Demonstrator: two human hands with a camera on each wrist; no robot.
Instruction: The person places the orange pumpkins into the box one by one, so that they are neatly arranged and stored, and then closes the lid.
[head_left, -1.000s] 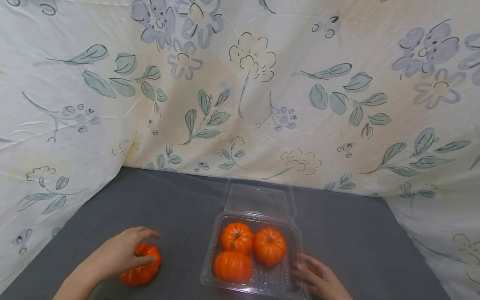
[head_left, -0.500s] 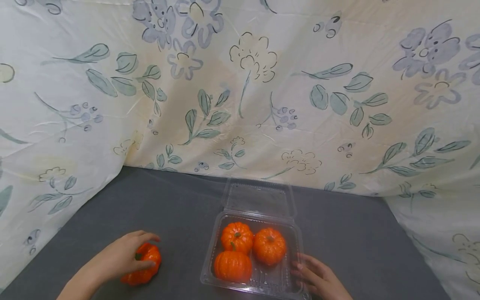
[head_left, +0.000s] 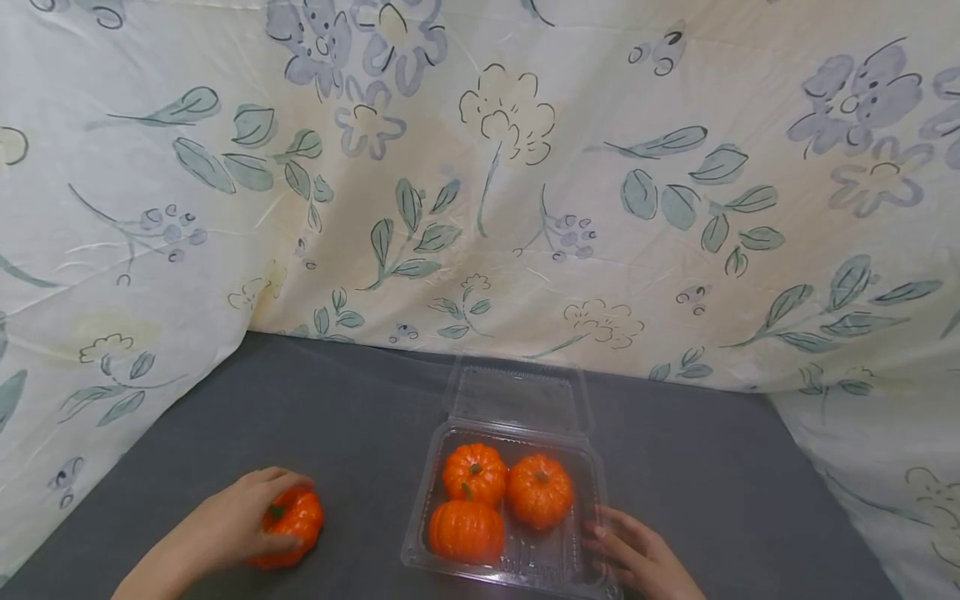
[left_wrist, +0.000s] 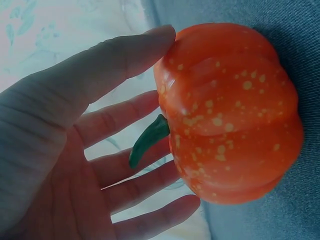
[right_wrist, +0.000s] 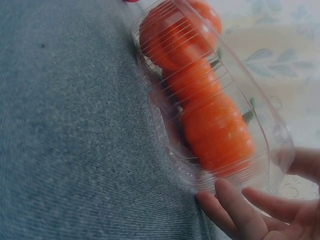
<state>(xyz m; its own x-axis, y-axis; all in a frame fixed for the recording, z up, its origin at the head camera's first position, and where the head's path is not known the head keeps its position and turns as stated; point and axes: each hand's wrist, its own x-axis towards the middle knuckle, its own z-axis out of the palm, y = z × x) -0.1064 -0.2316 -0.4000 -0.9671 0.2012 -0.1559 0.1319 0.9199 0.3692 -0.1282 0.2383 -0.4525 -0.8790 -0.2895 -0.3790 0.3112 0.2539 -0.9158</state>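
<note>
At the left, a small shiny orange pumpkin (head_left: 296,521) rests on the dark cloth. My left hand (head_left: 232,521) holds it from above, thumb on the near side and fingers around the far side. In the left wrist view, the pumpkin (left_wrist: 232,115) shows yellow specks and a green stem (left_wrist: 150,140) pointing toward the palm. A clear plastic container (head_left: 420,500) stands in the middle with its lid (head_left: 517,396) folded back. Three orange pumpkins (head_left: 540,492) sit inside. My right hand (head_left: 641,554) holds its right side, thumb at the rim and fingers against the wall.
Dark grey cloth (head_left: 360,417) covers the table. Floral fabric (head_left: 510,208) hangs behind and along both sides, meeting the table's far edge just behind the lid. Between the left hand and the container lies a strip of cloth.
My left hand has come down closer around the pumpkin, which has turned slightly, with more of its top showing. The right hand and the container have stayed in place.
</note>
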